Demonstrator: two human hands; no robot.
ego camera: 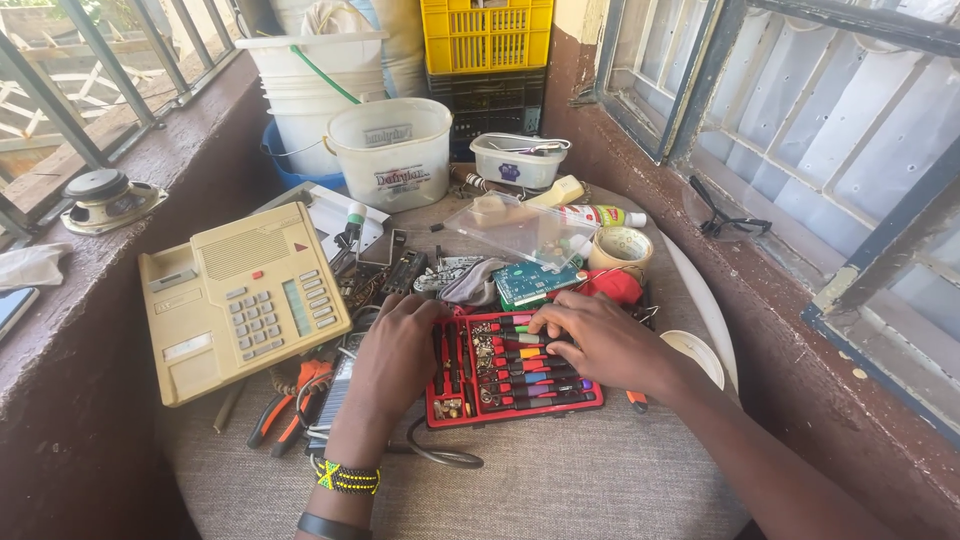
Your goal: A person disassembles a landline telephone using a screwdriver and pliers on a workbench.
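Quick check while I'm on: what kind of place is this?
Probably a makeshift electronics repair corner by barred windows. Both hands work in a red screwdriver set on a cluttered round table, beside a beige desk phone and a green circuit board.

The left hand (398, 355) covers the left part of the red tool case (515, 400), and the right hand (600, 345) covers several of the coloured screwdriver handles (530, 372), so the contents beneath both palms are hidden and whether the fingertips grip a tool cannot be told. The orange-handled pliers (290, 400) lie partly under the beige desk telephone (240, 300) and the left wrist, their jaws concealed. The yellow crate (487, 35) is cut off by the upper edge, and the small parts in the case's bit compartment (486, 350) are too small to identify.
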